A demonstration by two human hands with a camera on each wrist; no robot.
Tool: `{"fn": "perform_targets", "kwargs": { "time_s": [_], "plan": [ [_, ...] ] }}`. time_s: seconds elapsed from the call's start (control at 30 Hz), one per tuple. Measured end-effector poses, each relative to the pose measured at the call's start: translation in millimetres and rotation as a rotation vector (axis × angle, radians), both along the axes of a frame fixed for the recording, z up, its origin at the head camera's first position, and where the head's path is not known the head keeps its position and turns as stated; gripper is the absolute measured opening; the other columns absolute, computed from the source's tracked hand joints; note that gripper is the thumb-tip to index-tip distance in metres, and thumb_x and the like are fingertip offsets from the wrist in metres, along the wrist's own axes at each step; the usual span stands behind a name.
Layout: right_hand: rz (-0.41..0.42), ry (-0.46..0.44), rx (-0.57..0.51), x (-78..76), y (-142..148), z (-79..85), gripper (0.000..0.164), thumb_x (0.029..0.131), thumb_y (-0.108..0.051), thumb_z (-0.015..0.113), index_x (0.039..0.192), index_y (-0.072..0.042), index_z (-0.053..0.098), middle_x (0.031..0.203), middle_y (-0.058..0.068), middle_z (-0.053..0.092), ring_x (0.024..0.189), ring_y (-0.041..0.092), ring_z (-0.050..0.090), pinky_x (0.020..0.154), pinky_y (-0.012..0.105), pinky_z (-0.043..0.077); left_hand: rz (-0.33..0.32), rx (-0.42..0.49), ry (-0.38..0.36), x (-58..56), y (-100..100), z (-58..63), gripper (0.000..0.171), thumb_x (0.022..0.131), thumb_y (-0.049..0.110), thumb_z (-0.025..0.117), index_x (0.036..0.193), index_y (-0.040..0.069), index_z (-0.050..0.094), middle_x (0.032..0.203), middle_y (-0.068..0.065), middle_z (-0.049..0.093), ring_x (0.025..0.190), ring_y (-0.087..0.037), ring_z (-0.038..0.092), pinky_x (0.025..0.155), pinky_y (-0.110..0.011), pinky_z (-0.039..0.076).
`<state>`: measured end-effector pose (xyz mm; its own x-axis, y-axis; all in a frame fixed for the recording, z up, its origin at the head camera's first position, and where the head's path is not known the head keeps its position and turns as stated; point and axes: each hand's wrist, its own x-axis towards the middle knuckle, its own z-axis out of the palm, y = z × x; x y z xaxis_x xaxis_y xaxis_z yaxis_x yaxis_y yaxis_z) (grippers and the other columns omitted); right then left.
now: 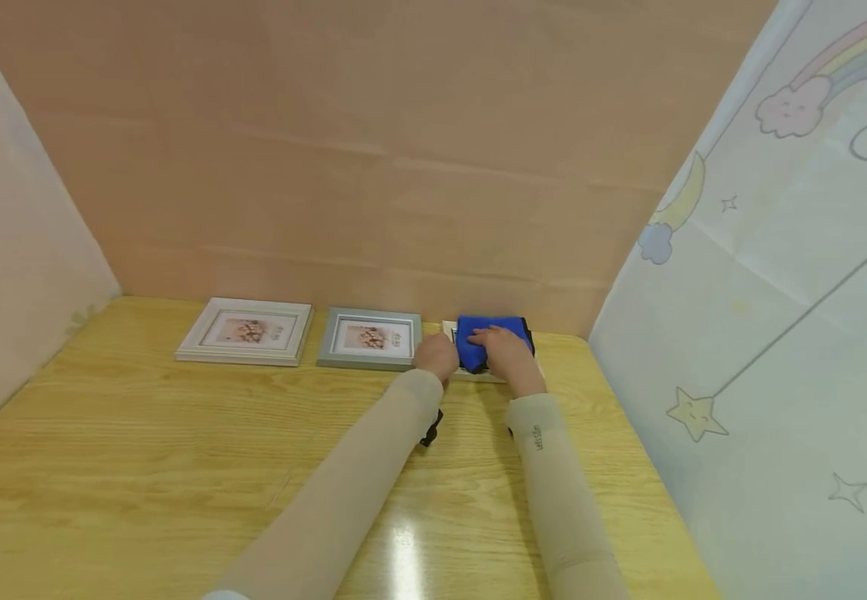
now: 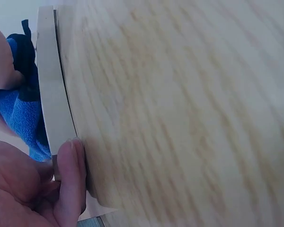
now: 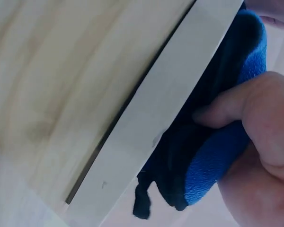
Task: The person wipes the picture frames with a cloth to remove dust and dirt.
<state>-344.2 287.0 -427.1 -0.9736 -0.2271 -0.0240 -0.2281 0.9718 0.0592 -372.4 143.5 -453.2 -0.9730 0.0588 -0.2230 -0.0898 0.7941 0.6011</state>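
A blue cloth point(image 1: 489, 343) with dark edging lies bunched on the rightmost picture frame point(image 1: 478, 377), covering most of it. My right hand point(image 1: 510, 358) holds the cloth against the frame, and in the right wrist view its thumb point(image 3: 222, 111) presses into the dark part. At the frame's left side is my left hand point(image 1: 437, 357). The left wrist view shows that hand's thumb and fingers point(image 2: 72, 179) gripping the end of the frame's pale edge point(image 2: 54, 85). Most of the frame's face is hidden under the cloth and hand.
A grey picture frame point(image 1: 332, 337) lies just left of my left hand, and a white picture frame point(image 1: 201, 337) lies farther left. All sit along the back of the wooden table point(image 1: 178, 467), near the brown backdrop point(image 1: 373, 167). A patterned wall point(image 1: 764, 333) rises at the right.
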Motion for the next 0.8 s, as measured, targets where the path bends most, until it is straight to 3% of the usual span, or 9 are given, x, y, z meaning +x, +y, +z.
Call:
{"fn": "perform_targets", "kwargs": {
  "time_s": [0.07, 0.2, 0.33, 0.4, 0.63, 0.7, 0.73, 0.8],
  "plan": [
    [-0.039, -0.007, -0.018, 2.7, 5, 1.2, 0.056, 0.106, 0.008, 0.051, 0.155, -0.018, 0.063, 0.168, 0.009, 0.054, 0.158, 0.039, 0.048, 0.129, 0.054, 0.043, -0.003, 0.007, -0.006, 0.8, 1, 0.0, 0.028, 0.11, 0.019, 0.059, 0.125, 0.005, 0.078, 0.113, -0.014, 0.082, 0.059, -0.021, 0.072, 0.045, -0.031, 0.055],
    [-0.211, -0.046, -0.075, 13.3, 24, 8.7, 0.057, 0.107, 0.006, 0.049, 0.156, -0.021, 0.062, 0.168, 0.013, 0.052, 0.152, 0.044, 0.052, 0.117, 0.057, 0.053, -0.01, 0.025, -0.014, 3.8, 2, 0.9, 0.025, 0.109, 0.015, 0.059, 0.119, 0.001, 0.077, 0.1, -0.016, 0.08, 0.046, -0.018, 0.059, 0.039, -0.029, 0.047],
    [-0.337, -0.084, -0.093, 24.4, 39, 15.8, 0.054, 0.11, 0.003, 0.044, 0.156, -0.02, 0.061, 0.168, 0.019, 0.05, 0.149, 0.048, 0.053, 0.112, 0.061, 0.055, -0.026, 0.018, -0.012, 8.7, 2, 3.8, 0.026, 0.109, 0.015, 0.058, 0.118, -0.001, 0.077, 0.095, -0.016, 0.079, 0.044, -0.016, 0.055, 0.038, -0.028, 0.044],
    [-0.324, -0.091, -0.09, 25.3, 38, 15.8, 0.052, 0.111, 0.002, 0.044, 0.157, -0.018, 0.06, 0.168, 0.02, 0.05, 0.15, 0.048, 0.052, 0.116, 0.061, 0.053, -0.032, 0.014, -0.007, 11.5, 2, 6.3, 0.026, 0.11, 0.014, 0.058, 0.118, -0.001, 0.077, 0.098, -0.017, 0.08, 0.046, -0.017, 0.058, 0.039, -0.028, 0.045],
    [-0.153, -0.1, -0.072, 14.7, 10, 9.0, 0.058, 0.107, 0.008, 0.048, 0.158, -0.018, 0.059, 0.17, 0.015, 0.05, 0.155, 0.044, 0.049, 0.125, 0.056, 0.046, -0.006, 0.005, 0.014, 16.2, 0, 11.5, 0.024, 0.109, 0.014, 0.06, 0.116, 0.002, 0.079, 0.111, -0.015, 0.082, 0.067, -0.023, 0.073, 0.053, -0.033, 0.058],
    [-0.115, -0.122, -0.076, 12.1, 9, 9.3, 0.062, 0.105, 0.011, 0.047, 0.158, -0.019, 0.059, 0.171, 0.013, 0.049, 0.153, 0.045, 0.05, 0.117, 0.048, 0.054, -0.001, -0.001, 0.007, 15.5, -1, 11.7, 0.024, 0.109, 0.015, 0.061, 0.117, 0.003, 0.08, 0.112, -0.014, 0.082, 0.074, -0.025, 0.076, 0.059, -0.035, 0.062],
    [-0.097, -0.137, -0.088, 11.2, 12, 10.6, 0.064, 0.103, 0.012, 0.046, 0.157, -0.019, 0.06, 0.171, 0.013, 0.048, 0.146, 0.044, 0.057, 0.105, 0.042, 0.059, 0.002, -0.004, 0.006, 14.8, -2, 11.6, 0.024, 0.109, 0.016, 0.061, 0.117, 0.004, 0.08, 0.112, -0.014, 0.082, 0.076, -0.025, 0.077, 0.062, -0.036, 0.063],
    [-0.056, -0.171, -0.132, 10.3, 20, 15.1, 0.068, 0.099, 0.017, 0.043, 0.155, -0.018, 0.062, 0.17, 0.013, 0.049, 0.123, 0.041, 0.07, 0.079, 0.032, 0.053, 0.002, -0.009, 0.01, 12.5, -3, 11.3, 0.024, 0.109, 0.016, 0.06, 0.118, 0.004, 0.08, 0.114, -0.015, 0.082, 0.079, -0.026, 0.078, 0.062, -0.037, 0.064]
  ]
}}
